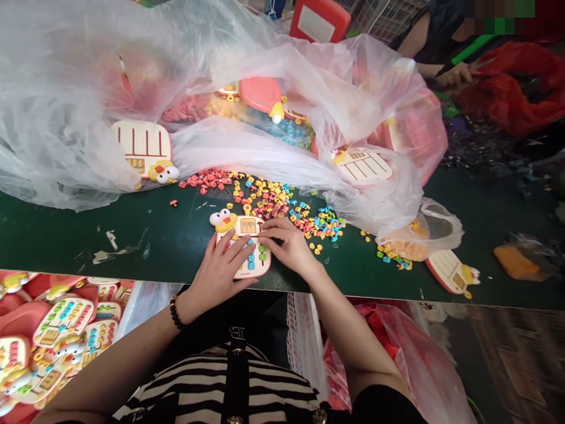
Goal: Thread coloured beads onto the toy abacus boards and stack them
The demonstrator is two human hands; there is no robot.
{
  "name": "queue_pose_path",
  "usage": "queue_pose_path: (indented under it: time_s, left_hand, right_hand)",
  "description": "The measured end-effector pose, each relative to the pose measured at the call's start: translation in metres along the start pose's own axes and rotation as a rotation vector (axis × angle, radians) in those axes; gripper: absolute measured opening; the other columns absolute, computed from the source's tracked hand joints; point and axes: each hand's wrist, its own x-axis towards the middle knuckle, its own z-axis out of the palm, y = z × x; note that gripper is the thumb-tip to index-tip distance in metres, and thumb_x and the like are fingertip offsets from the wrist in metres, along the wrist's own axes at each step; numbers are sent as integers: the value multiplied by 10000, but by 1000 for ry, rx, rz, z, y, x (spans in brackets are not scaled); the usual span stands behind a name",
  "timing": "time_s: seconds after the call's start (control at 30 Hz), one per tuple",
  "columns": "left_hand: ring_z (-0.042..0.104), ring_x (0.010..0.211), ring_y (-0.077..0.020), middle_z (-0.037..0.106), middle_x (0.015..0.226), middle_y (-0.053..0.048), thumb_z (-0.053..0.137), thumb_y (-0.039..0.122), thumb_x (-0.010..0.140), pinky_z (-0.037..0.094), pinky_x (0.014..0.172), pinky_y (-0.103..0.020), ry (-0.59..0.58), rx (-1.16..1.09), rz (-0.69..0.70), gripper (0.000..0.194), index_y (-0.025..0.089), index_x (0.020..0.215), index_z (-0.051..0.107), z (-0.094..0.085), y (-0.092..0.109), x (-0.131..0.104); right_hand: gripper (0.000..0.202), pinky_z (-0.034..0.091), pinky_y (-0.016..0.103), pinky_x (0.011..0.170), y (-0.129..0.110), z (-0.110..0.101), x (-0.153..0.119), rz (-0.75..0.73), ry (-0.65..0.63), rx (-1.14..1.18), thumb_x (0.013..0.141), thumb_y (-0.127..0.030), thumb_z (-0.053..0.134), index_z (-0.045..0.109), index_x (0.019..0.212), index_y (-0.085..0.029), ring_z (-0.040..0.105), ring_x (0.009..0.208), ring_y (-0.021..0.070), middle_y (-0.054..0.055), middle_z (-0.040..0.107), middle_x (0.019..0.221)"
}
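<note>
A duck-headed toy board (242, 272) lies at the table's near edge, its cream face fitted with blue and green sliding beads. My left hand (216, 262) rests across its left side, fingers over the face and thumb along the lower edge, holding it. My right hand (286, 241) is at the board's upper right, thumb and fingertips brought together by a slot above the green beads (262, 253). Whatever sits between those fingertips is too small to make out. Loose red, yellow, blue and green beads (269, 197) are heaped just beyond the board.
Clear plastic bags (212, 138) of toy parts cover the table's far side. Other duck boards lie at left (145, 141), back right (364, 165) and right (448, 271). Beaded boards (66, 318) are piled below left. A co-worker's hand (457, 76) shows at far right.
</note>
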Motion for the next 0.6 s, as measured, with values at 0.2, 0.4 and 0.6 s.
queue_pose_path:
  time_s: [0.2,0.4,0.6]
  left_hand:
    - [354,1352,-360,494,1427,-91,577,482,856,279,1089,-547,-5,9,10,533,211,1313,535,1,0,0]
    - [353,1355,-352,503,1418,-91,584,500,847,280,1091,-545,2,25,2,556,215,1321,529,1,1,0]
    - [339,1364,-344,491,1432,-73,569,513,857,275,1096,-536,-1,19,-8,560,226,1335,516,0,1,1]
  right_hand:
    - [178,529,396,796,52,-54,24,348,230,-225,824,-254,599,750,903,-203,657,786,222,70,732,917]
    - [188,498,384,878,69,-31,62,254,-1,-339,803,-181,578,738,893,-218,660,928,252,54,746,948]
    - [146,486,364,790,69,-37,67,192,-60,-407,774,-133,566,679,839,-199,633,866,259,80,712,864]
